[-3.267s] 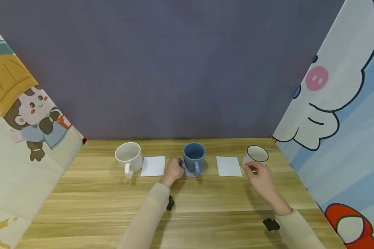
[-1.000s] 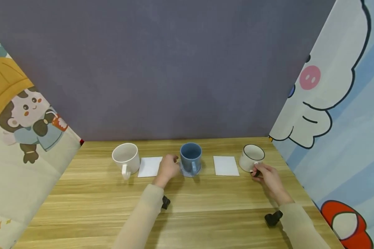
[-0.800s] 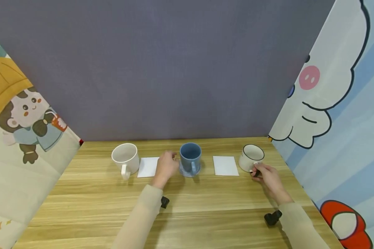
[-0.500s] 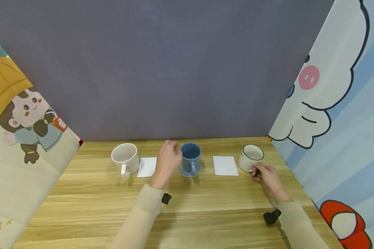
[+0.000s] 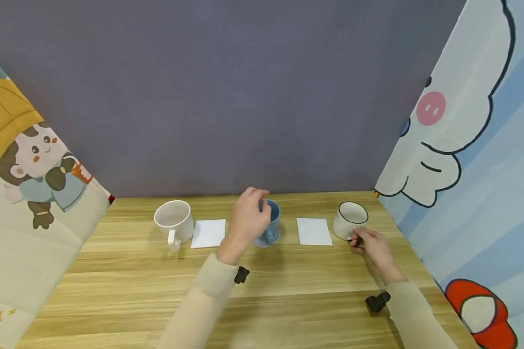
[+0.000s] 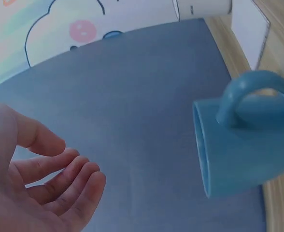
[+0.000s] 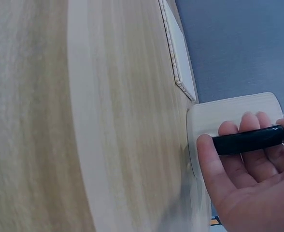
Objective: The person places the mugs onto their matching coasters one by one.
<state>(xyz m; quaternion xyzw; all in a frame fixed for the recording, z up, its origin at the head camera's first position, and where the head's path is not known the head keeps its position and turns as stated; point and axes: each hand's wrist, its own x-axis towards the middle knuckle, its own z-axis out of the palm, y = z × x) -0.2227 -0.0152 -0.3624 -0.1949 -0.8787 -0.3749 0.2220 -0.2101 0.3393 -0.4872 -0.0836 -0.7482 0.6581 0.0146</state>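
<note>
So there's a big grey backdrop (image 5: pixel 244 97) behind the blue mug (image 6: pixel 248 150), and a wood table (image 5: pixel 314 276) under it. Left hand (image 5: pixel 250 218) is just beside the blue mug's open top: fingers loosely bent, close together, holding nothing. Right hand (image 5: pixel 375 249) is well right of the blue mug, thumb and fingers clamped on the dark handle (image 7: pixel 248 140) of the black-rimmed mug (image 5: pixel 345 225). That handle faces the person, which probably makes it the easy grip.

The plain white mug (image 5: pixel 180 228) sits well left of the blue mug. White squares, one left (image 5: pixel 208 233) and one right (image 5: pixel 314 231), lie flat between it and its neighbours, maybe as coasters, since the blue one stands on a bluish coaster (image 5: pixel 262 244).

Versus half a second ago: left hand's shifted right, now partly hiding the blue mug; right hand's grip looks the same.
</note>
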